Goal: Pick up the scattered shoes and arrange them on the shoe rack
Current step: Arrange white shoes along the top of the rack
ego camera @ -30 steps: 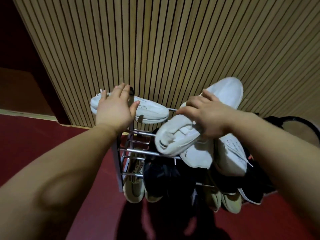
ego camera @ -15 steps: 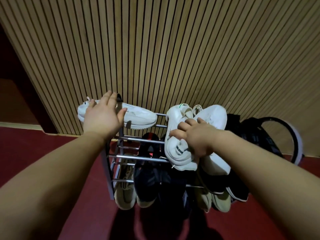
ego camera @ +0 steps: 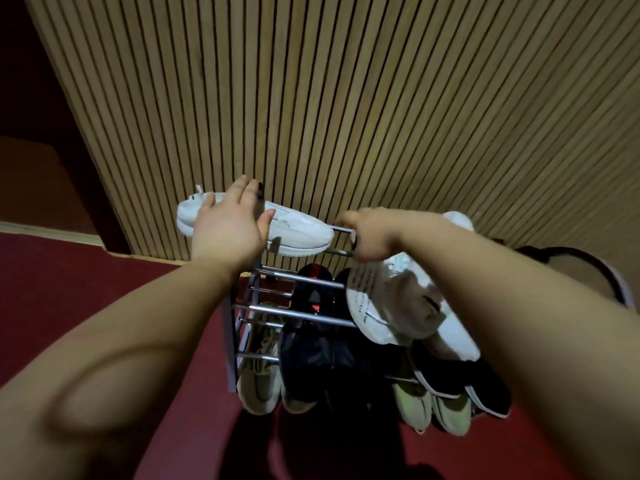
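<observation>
Two-handed job up top

Nearest, beige sneakers point(ego camera: 259, 386) and black sneakers point(ego camera: 311, 358) fill the lower shelves of the metal-rail shoe rack point(ego camera: 294, 311). Up top, the right hand point(ego camera: 372, 237) curls, blurry, over a white printed sneaker point(ego camera: 391, 299), and I can't tell the grip. The left hand point(ego camera: 228, 230) is spread flat over a white low-top sneaker point(ego camera: 298, 233) by the slatted wooden wall point(ego camera: 346, 98).

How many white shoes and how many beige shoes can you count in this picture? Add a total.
White shoes: 3
Beige shoes: 4
Total: 7
The black shoes are too dark and overlapped to count.
</observation>
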### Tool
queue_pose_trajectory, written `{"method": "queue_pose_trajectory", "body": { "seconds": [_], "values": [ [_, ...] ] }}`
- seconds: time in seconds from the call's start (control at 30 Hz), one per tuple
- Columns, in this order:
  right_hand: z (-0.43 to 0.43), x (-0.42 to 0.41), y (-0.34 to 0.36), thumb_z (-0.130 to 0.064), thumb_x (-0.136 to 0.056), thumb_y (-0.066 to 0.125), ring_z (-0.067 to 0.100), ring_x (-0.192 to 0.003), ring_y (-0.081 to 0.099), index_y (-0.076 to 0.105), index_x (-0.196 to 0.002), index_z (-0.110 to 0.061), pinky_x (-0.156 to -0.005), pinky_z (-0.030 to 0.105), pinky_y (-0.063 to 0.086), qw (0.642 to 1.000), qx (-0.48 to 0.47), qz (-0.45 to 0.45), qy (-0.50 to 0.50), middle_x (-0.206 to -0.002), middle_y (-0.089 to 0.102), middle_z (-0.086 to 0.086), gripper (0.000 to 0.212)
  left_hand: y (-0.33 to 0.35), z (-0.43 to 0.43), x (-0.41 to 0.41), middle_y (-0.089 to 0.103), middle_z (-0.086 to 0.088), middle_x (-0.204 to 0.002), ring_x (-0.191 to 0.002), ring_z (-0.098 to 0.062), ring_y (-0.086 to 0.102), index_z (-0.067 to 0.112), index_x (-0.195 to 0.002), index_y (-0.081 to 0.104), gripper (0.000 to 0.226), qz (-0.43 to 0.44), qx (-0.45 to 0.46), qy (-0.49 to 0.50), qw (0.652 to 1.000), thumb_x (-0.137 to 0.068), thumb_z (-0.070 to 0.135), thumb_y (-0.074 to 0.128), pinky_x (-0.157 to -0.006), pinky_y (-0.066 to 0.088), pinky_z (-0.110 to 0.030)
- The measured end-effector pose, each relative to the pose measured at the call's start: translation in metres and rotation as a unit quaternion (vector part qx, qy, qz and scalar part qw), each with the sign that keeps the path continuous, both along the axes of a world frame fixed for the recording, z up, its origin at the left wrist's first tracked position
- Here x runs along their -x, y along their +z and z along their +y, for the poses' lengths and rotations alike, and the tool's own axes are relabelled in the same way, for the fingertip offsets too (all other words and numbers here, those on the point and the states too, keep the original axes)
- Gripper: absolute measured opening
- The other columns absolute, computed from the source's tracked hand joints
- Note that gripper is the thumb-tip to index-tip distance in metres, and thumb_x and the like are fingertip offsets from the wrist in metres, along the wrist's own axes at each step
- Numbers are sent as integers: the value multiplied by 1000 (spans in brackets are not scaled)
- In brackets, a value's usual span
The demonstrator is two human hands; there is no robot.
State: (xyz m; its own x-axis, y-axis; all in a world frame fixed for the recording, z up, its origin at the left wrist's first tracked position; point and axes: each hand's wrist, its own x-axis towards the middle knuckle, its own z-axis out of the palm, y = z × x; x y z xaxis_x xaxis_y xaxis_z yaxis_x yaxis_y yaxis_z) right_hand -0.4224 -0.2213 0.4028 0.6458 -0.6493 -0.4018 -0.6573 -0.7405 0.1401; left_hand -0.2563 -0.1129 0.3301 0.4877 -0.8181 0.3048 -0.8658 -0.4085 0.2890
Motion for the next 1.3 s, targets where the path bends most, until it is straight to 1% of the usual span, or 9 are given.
{"method": "queue_pose_trajectory", "body": {
  "seconds": [0.1, 0.2, 0.37, 0.57, 0.73, 0.83, 0.93, 1.13, 1.3],
  "values": [
    [-5, -35, -37, -51, -77, 69, 29, -135, 32, 16, -149, -23, -111, 39, 31, 994, 13, -102, -24, -147, 34, 10, 94, -2, -2, -2, 23, -5, -156, -135, -27, 36, 13, -148, 27, 58, 1, 1, 2, 1000, -98, 42, 34, -116, 18, -40],
    [-11, -69, -61, -61, -73, 66, 29, -142, 18, 8, -151, -23, -116, 43, 17, 991, 1, -126, -39, -154, 24, 9, 104, -4, -4, -5, 22, -4, -156, -136, -24, 35, 14, -148, 25, 59, -7, 7, -4, 1000, -98, 43, 32, -116, 17, -39],
    [-24, -104, -87, -42, -81, 65, 29, -146, 2, -7, -151, -25, -117, 48, 5, 994, -32, -103, -35, -159, 5, 10, 102, -7, -7, -7, 16, -1, -158, -139, -21, 31, 16, -150, 20, 59, -12, 7, -8, 1000, -99, 44, 30, -118, 13, -37],
    [-40, -98, -84, -52, -72, 70, 31, -135, 27, 0, -151, -27, -109, 40, 26, 991, -20, -129, 15, -146, 26, 13, 109, -9, -9, -5, 15, 1, -158, -138, -20, 32, 18, -150, 19, 59, -20, 0, -2, 1000, -99, 44, 30, -116, 13, -33],
    [-66, -69, -56, -53, -55, 82, 30, -129, 34, 9, -147, -35, -107, 47, 35, 997, -78, 6, -17, -141, 30, 9, 119, -9, -8, -4, 17, 0, -157, -138, -18, 31, 19, -150, 19, 58, -23, 7, 5, 1000, -99, 45, 29, -116, 14, -33],
    [-61, -65, -56, -54, -57, 81, 28, -137, 26, 5, -148, -34, -113, 54, 20, 999, -44, 31, 0, -149, 25, 5, 120, -8, -7, -1, 17, 0, -157, -137, -18, 33, 19, -150, 19, 58, -27, 5, 11, 1000, -99, 45, 29, -116, 15, -34],
    [-37, -83, -65, -59, -64, 75, 24, -144, 15, -4, -150, -28, -113, 56, 0, 997, -40, -49, 38, -156, 17, 5, 121, -7, -6, -2, 16, 0, -158, -138, -17, 33, 19, -150, 18, 59, -29, 2, 15, 999, -99, 46, 28, -117, 16, -34],
    [-31, -69, -42, -46, -68, 77, 25, -136, 30, 16, -147, -28, -113, 47, 13, 992, 29, -57, 109, -143, 34, 5, 101, -7, -8, -4, 18, 0, -157, -138, -17, 32, 19, -150, 20, 60, -32, -1, 9, 999, -98, 48, 26, -117, 18, -35],
    [-54, -3, -3, -35, -71, 76, 19, -146, 0, 19, -145, -27, -116, 44, -6, 979, 86, 3, 185, -152, 19, 2, 93, -6, -5, -2, 19, -1, -157, -138, -19, 31, 19, -150, 21, 60, -28, 2, 10, 1000, -98, 48, 26, -115, 21, -35]
  ]
}}
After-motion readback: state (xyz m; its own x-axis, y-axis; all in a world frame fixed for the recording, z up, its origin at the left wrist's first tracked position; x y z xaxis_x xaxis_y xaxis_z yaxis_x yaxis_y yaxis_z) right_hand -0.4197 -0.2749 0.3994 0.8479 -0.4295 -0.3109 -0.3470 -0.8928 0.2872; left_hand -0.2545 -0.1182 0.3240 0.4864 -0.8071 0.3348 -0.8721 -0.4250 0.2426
